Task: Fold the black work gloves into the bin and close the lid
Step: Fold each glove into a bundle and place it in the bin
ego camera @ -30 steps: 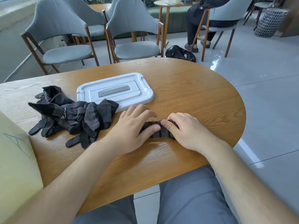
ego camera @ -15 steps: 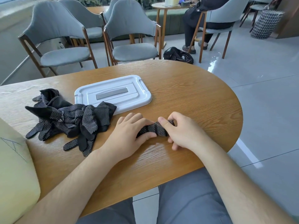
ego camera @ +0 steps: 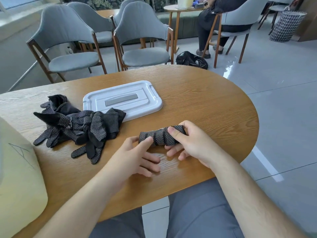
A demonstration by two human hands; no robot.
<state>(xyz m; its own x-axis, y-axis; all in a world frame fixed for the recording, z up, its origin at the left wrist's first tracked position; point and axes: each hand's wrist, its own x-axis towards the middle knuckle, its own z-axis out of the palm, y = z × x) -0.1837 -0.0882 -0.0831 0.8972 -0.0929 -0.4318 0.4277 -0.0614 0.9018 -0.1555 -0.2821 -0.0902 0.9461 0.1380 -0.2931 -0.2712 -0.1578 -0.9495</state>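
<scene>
The rolled glove bundle point(ego camera: 160, 136) lies on the table point(ego camera: 214, 107) near the front edge, right of centre, its right end angled slightly toward the far side. The right hand point(ego camera: 193, 143) grips the bundle's right end: the thumb point(ego camera: 172, 133) lies across the top and the curled fingers close in from the near side beneath it. The left hand point(ego camera: 135, 156) is relaxed, its fingers straight and loosely spread just above the wood on the near side of the bundle; only its thumb tip touches the bundle's left end. A second ago both hands lay flat over the bundle and covered most of it. The left hand has since drawn back toward the near edge and no longer covers the cloth, so the full dotted length of the bundle is exposed, with its overlapped folds showing. The right hand has changed from pressing down to pinching. The loose glove pile point(ego camera: 80, 127) is in the same place at centre left, one cuff overlapping the near left corner of the white lid point(ego camera: 122, 100). The lid lies flat beyond the pile, unchanged. A pale yellow object point(ego camera: 17, 177) fills the near left corner, only partly in view.
</scene>
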